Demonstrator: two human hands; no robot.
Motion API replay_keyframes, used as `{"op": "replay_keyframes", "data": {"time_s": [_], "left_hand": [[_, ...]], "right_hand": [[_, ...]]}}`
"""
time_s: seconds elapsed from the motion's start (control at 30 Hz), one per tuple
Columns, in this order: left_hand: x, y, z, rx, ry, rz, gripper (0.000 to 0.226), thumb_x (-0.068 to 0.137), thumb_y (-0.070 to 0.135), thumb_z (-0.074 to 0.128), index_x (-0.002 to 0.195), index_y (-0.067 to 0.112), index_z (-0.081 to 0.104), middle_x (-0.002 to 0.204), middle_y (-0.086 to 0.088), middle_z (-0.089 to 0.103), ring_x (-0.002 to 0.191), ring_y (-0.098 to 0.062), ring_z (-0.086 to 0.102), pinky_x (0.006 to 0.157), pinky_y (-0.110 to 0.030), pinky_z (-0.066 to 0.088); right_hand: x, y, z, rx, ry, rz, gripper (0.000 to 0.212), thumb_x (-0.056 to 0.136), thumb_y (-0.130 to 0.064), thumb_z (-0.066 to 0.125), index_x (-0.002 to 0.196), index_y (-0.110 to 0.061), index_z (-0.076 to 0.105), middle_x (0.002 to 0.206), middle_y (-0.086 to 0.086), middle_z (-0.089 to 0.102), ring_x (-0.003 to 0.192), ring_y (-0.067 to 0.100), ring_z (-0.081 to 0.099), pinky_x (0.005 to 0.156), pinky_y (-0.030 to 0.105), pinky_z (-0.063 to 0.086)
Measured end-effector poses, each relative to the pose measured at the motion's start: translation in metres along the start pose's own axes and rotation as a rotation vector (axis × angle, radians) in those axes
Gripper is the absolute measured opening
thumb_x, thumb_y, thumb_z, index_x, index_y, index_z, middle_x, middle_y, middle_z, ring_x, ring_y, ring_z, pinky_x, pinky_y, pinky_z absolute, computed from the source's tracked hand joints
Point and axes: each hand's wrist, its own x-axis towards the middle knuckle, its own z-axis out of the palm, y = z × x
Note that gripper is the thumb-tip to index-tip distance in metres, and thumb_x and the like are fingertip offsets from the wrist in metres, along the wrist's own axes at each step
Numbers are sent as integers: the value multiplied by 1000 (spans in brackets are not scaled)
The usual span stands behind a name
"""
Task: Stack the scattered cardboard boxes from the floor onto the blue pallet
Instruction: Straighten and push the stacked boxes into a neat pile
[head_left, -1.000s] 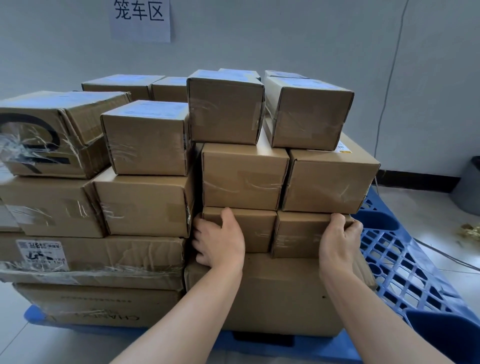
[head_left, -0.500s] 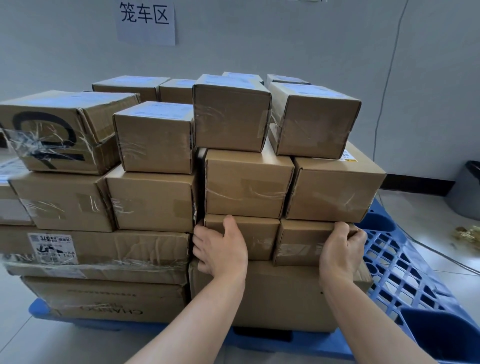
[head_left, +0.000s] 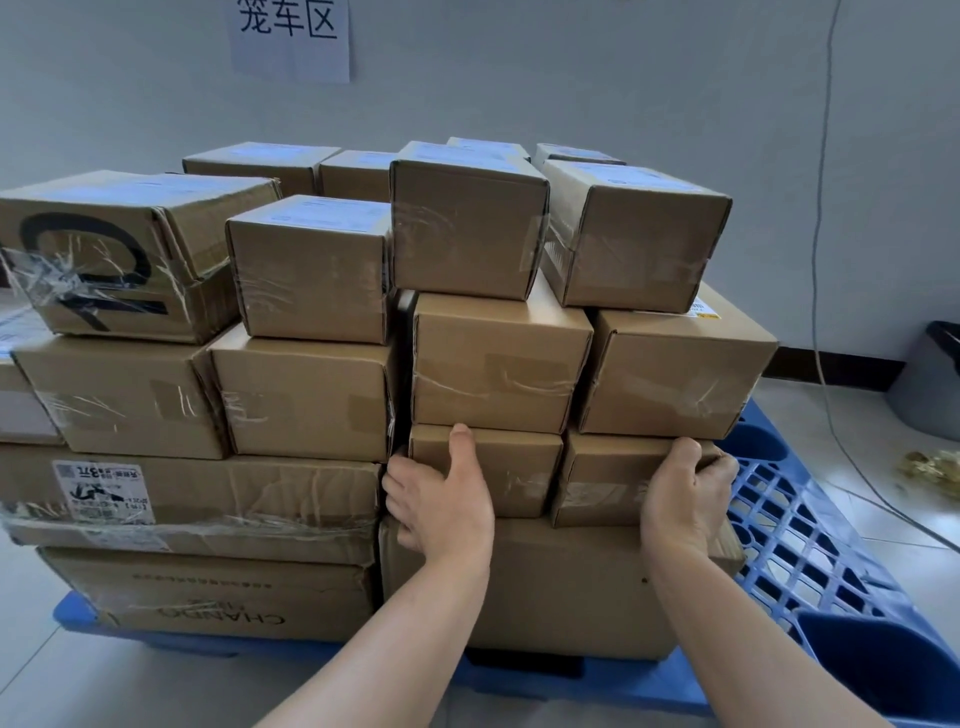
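The left grip (head_left: 441, 499) is closed round the left end of the left flat box (head_left: 514, 467). Its fingers are tucked into the gap beside that box and its thumb lies up the front face. The right grip (head_left: 680, 493) is curled over the outer corner of the right flat box (head_left: 613, 483). The two flat boxes sit side by side between the grips, touching each other. They rest on a big box (head_left: 561, 582) just below both grips and carry two more layers of boxes (head_left: 498, 364) above them.

The blue pallet (head_left: 789, 545) lies under everything. Its bare grid shows just to the right of the right grip, and the rest is covered. To the left of the left grip stands a second column of taped boxes, about as high.

Most of the stacking looks done, with several layers of boxes on the pallet. No loose cardboard box shows on the floor (head_left: 862, 447) to the right of the grips. The floor behind the person is out of view, so more may remain there. The step in hand seems to be squaring the loaded flat pair against the neighbouring column. The open pallet strip could take further boxes.
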Motion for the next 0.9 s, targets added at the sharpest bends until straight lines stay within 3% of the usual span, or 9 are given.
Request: {"op": "replay_keyframes", "data": {"time_s": [0.3,0.47,0.77,0.9], "left_hand": [[5,1,2,48,8,8,70,92,48,44,146,8,21,152,-5,24,142,-23,16,112,-50,12],[4,0,0,32,14,0,70,93,47,45,147,10,21,152,-5,23,142,-23,16,113,-50,11],[-5,-4,-1,-72,25,-59,79,89,58,46,149,15,20,153,-5,20,142,-26,19,115,-52,15],[-6,-3,-4,-64,23,-53,77,90,55,46,149,15,19,153,-6,21,142,-26,19,115,-53,15]], "right_hand": [[-2,1,10,-7,11,-7,28,88,-40,35,101,-16,42,95,8,55,93,30,52,95,56,38],[-3,4,7,-11,5,-23,26,88,-38,35,96,-15,43,86,3,51,89,29,51,92,56,39],[-9,7,5,5,33,-48,47,77,-47,31,106,-13,46,97,5,54,99,31,50,97,57,36],[-11,10,4,8,41,-50,47,78,-47,31,107,-13,47,100,7,56,100,31,51,97,57,36]]}}
